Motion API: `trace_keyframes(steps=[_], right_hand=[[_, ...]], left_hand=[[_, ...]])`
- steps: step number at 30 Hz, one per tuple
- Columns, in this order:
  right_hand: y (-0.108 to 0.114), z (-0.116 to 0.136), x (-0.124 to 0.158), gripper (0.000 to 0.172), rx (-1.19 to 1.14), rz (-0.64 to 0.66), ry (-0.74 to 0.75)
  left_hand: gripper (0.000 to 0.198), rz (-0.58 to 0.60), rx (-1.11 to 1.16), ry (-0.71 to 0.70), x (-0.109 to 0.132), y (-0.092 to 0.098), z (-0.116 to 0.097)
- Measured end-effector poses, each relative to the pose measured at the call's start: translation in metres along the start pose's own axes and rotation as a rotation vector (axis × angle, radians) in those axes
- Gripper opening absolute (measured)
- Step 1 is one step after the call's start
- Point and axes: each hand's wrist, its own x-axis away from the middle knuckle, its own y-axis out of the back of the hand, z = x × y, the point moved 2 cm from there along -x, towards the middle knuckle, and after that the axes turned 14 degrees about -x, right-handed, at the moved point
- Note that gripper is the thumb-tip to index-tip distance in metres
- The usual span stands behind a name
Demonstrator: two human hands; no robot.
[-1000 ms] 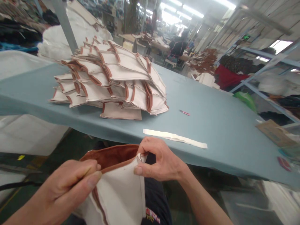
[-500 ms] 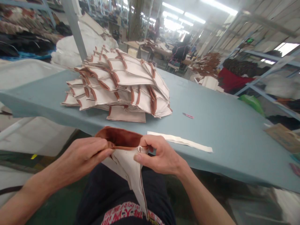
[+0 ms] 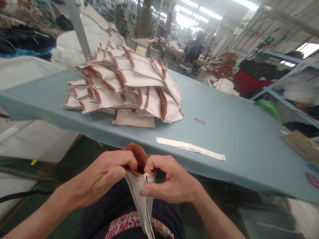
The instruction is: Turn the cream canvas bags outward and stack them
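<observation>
Between my hands hangs a cream fabric pouch (image 3: 138, 189) with a rust-brown inside, its mouth upward and its lower end narrowing over my lap. My left hand (image 3: 104, 174) grips the left side of the rim, fingers curled over the edge. On the right side, my right hand (image 3: 166, 177) pinches a seam, the thumb outside and the fingers tucked over the rim. Beyond, on the table, lies a big stack of similar cream pieces (image 3: 139, 73) with brown edges. A cream fabric strip (image 3: 190, 147) rests by the table's near edge.
A blue-green cloth covers the table (image 3: 236, 142). Small pink-handled thread snips (image 3: 200, 121) lie right of the stack. A cardboard box (image 3: 301, 146) sits at the far right, near shelves of fabric. A white bin (image 3: 37, 139) stands at left, and a seated person (image 3: 193, 49) is farther back.
Both hands have come closer together and a little lower. The pouch's mouth has narrowed between them, and its hanging part has folded tighter.
</observation>
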Motion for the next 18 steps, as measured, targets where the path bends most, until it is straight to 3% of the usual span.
trace_keyframes(steps=[3,8,18], right_hand=[[0.002,-0.004,0.002,0.065,0.035,-0.002,0.013],[0.006,-0.013,0.005,0.07,0.069,-0.011,-0.09],[0.008,-0.022,0.004,0.068,0.156,-0.028,-0.091]], left_hand=[[0.076,0.032,0.011,-0.005,-0.004,-0.005,-0.013],[0.042,0.136,0.034,0.151,-0.009,-0.014,-0.024],[0.03,0.277,0.258,0.356,-0.02,-0.023,-0.011]])
